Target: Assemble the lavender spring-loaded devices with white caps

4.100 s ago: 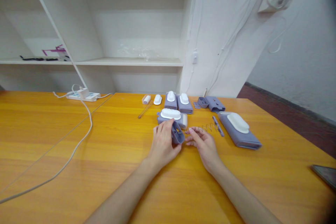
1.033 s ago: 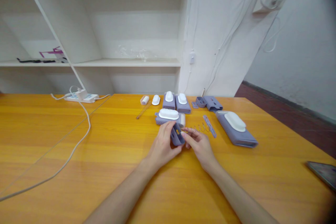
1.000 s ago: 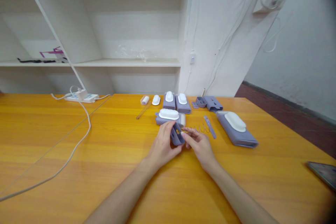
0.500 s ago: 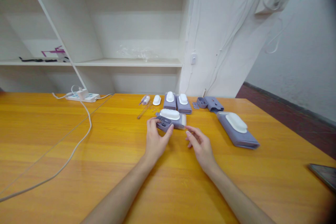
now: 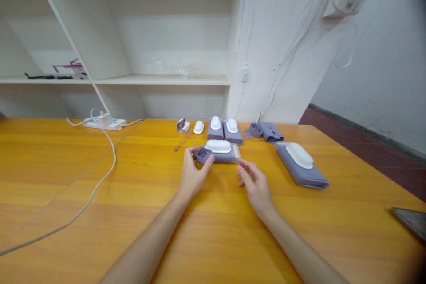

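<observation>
My left hand (image 5: pixel 192 175) grips a small grey-purple plastic housing (image 5: pixel 203 155) between thumb and fingers, its hollow side with darker parts facing up. Just behind it lies a flat purple case (image 5: pixel 225 157) with a white oval bristled piece (image 5: pixel 218 146) on top; the housing hides the case's left end. My right hand (image 5: pixel 255 185) is at the case's right front corner, fingers curved and apart, with nothing seen in them. Its index fingertip is at that corner; I cannot tell whether it touches.
Two purple cases (image 5: pixel 215 133) with white oval tops stand behind, beside a loose white oval piece (image 5: pixel 199 127) and a coiled spring (image 5: pixel 182 141). Another capped case (image 5: pixel 306 171) lies right. A power strip (image 5: pixel 106 123) and white cable (image 5: pixel 108 142) are left.
My left hand has shifted slightly left with the housing, which has turned a little. The case behind sits slightly further right. A small piece at the back left looks more upright.
</observation>
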Available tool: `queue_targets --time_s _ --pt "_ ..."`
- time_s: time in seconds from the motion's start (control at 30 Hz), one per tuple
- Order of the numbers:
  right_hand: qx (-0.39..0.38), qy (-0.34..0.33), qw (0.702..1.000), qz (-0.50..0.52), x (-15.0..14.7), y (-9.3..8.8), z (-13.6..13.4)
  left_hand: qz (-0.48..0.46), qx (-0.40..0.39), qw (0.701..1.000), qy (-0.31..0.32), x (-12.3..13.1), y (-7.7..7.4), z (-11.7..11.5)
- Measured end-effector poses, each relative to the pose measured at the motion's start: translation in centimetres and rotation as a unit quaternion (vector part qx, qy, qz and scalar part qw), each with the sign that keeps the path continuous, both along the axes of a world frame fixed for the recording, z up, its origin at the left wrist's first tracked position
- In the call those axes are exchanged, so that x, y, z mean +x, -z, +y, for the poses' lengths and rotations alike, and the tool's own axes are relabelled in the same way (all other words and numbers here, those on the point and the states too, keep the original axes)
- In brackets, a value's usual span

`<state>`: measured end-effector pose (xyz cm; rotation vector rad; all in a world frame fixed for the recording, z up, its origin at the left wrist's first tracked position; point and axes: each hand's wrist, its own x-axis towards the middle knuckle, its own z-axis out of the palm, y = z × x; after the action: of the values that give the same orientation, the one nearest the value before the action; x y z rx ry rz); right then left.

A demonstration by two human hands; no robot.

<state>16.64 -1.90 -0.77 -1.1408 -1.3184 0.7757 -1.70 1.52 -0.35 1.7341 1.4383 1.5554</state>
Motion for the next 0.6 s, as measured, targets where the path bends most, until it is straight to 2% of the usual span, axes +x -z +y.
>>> queue_targets --time_s 0.13,0.27,0.4,0.6 --pt "0.006 0.018 1.0 -0.006 0.1 0.1 0.1 0.069 0.031 0.995 0.061 0.6 -0.7 -1.2" --pt "0.001 0.027 1.0 -0.006 0.1 0.0 0.2 0.115 0.075 0.988 0.066 0.9 -1.3 -1.7" --pt "-0.001 0.03 1.0 -0.008 0.2 -0.1 0.2 0.085 0.072 0.994 0.021 0.9 -1.1 -1.4" --pt "0.004 0.04 0.999 -0.014 0.2 0.1 0.3 -0.057 0.003 0.996 -0.074 0.2 -0.4 -0.3"
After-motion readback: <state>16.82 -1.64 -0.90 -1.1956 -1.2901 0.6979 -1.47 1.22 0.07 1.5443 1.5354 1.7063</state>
